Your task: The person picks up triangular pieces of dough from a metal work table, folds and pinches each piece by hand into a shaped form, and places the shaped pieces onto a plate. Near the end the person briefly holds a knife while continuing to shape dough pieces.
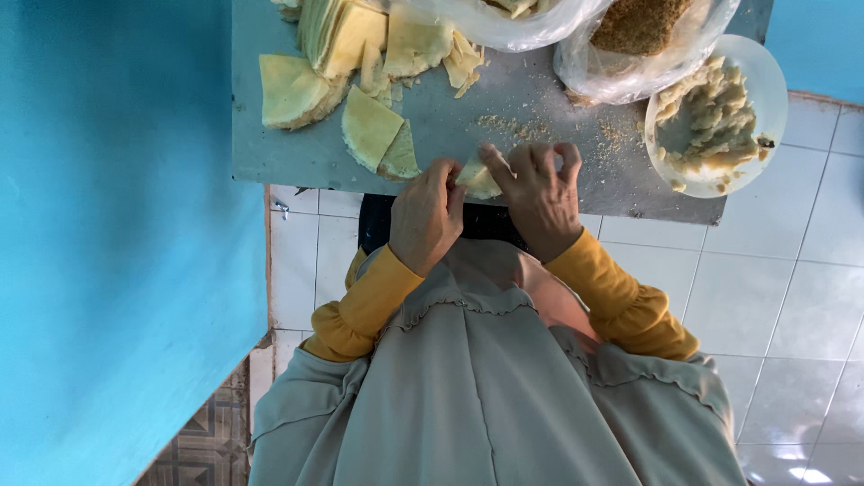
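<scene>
Landmark: grey-green flat table top [297, 153]; all places are referred to it.
Left hand [426, 216]: at the table's near edge, your fingers curled closed, pinching one end of the small pale-yellow folded pastry piece [477, 178].
Right hand [538, 193]: just beside it, gripping the other end of the piece, thumb and forefinger bent.
Piece: held between both hands, right over the near edge.
Risk 1: you work at the very rim; a slack pinch would likely drop it off the table.
Risk 2: hard pressure could tear the thin sheet.
Risk 3: loose crumbs [504, 124] on the table may stick to the fold.
Nearby: stacked pale-yellow wedge-shaped sheets [369, 126] farther in; white round bowl of pale lumpy filling [715, 112] overhanging the right end, easily knocked by your elbow.
</scene>
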Tool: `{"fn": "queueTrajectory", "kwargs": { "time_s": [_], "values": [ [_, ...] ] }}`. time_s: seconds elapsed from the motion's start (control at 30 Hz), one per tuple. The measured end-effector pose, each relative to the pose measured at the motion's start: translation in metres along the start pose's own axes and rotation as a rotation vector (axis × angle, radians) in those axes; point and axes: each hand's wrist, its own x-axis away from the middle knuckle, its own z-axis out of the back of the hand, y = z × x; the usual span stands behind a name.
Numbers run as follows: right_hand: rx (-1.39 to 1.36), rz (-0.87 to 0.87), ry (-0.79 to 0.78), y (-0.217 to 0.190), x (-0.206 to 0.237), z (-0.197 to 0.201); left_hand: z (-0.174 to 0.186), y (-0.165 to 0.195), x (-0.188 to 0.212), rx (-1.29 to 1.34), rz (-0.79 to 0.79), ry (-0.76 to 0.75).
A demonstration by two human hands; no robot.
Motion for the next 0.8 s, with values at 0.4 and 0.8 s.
{"fn": "queueTrajectory", "kwargs": {
  "time_s": [0.4,0.8],
  "values": [
    [-0.203,-0.309,0.158,0.122,-0.017,0.029,-0.001,0.022,-0.003,0.031,-0.012,0.024],
    [-0.069,-0.189,0.201,0.174,-0.095,-0.026,0.002,0.022,0.001,0.164,0.104,0.001]
  ]
}}
